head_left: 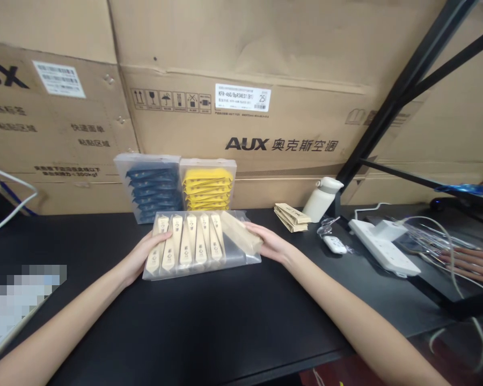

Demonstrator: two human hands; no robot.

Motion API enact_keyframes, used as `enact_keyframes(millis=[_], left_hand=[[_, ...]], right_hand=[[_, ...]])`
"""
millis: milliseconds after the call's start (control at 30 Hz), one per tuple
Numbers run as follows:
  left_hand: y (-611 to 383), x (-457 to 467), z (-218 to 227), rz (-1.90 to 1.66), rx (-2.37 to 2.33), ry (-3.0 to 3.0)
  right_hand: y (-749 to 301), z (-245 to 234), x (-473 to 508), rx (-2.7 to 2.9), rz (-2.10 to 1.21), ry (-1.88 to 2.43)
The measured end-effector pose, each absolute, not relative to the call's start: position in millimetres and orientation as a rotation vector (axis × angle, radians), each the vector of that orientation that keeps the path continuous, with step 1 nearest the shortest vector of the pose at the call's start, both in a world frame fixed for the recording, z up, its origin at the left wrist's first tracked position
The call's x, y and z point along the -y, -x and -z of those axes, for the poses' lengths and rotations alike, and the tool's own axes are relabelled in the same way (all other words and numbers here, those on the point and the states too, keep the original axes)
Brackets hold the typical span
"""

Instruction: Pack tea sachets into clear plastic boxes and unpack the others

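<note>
So the beige packet [241,231] was held in the right hand [271,244], fingers closed around its near end. It was sitting at the right end of a clear plastic tray [241,257] in the middle of the black table [209,321]. Its long axis was slanted, running from far-left to near-right, and it was tipped up against the last packet of the row.

Inside the tray, a row of matching packets [187,244] was laid side by side, long axes pointing away from the person and fanned out slightly. Six could be counted, give or take, plus the held one. The left hand [143,257] was laid flat and open on the leftmost packets, nothing gripped.

Just behind the tray, two more clear boxes were stood on edge, touching each other: a blue-packet box [151,185] on the left and a yellow-packet box [207,185] on the right. Both were stacked full, though an exact count couldn't be made out.

To the right, a small loose stack [292,216] of a few beige packets was lying flat, with one white bottle [321,199] leaning beside it, one small remote [334,245] and one white power strip [382,246] with cables. Big cardboard boxes [265,107] were stacked along the back.
</note>
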State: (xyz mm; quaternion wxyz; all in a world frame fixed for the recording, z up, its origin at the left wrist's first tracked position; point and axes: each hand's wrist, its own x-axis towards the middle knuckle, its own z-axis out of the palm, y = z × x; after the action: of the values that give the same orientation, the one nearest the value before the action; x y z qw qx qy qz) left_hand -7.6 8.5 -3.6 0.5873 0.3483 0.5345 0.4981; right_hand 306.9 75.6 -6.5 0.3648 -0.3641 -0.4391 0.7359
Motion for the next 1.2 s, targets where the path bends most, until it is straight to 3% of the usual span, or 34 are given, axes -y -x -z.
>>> enact_keyframes(millis=[167, 733, 867, 1000, 1067, 1100, 1200], left_hand=[[6.3, -7.2, 10.7, -1.255, -1.341, -0.900], [10.0, -9.1, 16.7, -1.202, -1.495, -1.170], [12.0, -11.1, 17.0, -1.175, -1.479, -1.179], [11.9, -11.6, 18.5, -1.183, -1.468, -1.169], [11.4, -11.5, 18.8, -1.183, -1.466, -1.164], [11.1, -11.4, 18.6, -1.185, -1.467, -1.159], [9.6, -10.5, 16.3, -1.199, -1.460, -1.145]], right_hand=[[-292.4, 9.1, -59.3, 1.182, -2.131, 0.643], [-297.3, 31.0, -76.2, 1.443, -1.901, 0.901], [-316.6, 18.7, -92.3, 1.544, -1.290, 1.242], [-372.4, -3.0, -114.1, 1.394, -0.678, 1.298], [-401.9, -7.0, -122.3, 1.403, -0.089, 1.406], [-414.0, -6.2, -125.4, 1.403, 0.054, 1.516], [-434.2, 4.5, -131.5, 1.480, 0.047, 1.797]])
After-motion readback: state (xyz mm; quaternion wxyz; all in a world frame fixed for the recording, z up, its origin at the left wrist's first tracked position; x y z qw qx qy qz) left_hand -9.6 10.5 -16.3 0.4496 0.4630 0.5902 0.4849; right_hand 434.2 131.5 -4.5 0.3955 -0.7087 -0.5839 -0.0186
